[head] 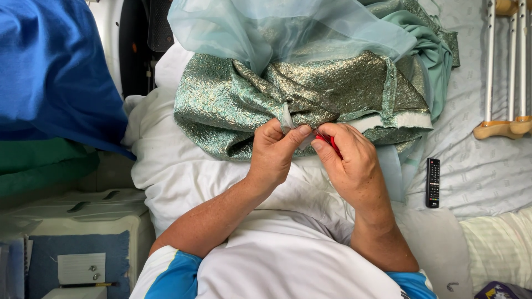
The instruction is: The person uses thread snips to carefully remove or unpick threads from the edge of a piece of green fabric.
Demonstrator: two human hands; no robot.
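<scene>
Mid-stitch or seam-picking, judging by pose. Left hand [274,149] pinching white trim edge [286,119]; right hand [349,160] clenched on small red tool [327,139], exact kind unclear. Green-gold brocade [288,94] bunched at 12 o'clock on bed [476,166]. Next likely needs taut edge. Remote [433,182] at 3.

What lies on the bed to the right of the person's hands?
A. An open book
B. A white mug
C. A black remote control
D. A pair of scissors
C: a black remote control lies on the pale bedcover, right of the right hand.
</scene>
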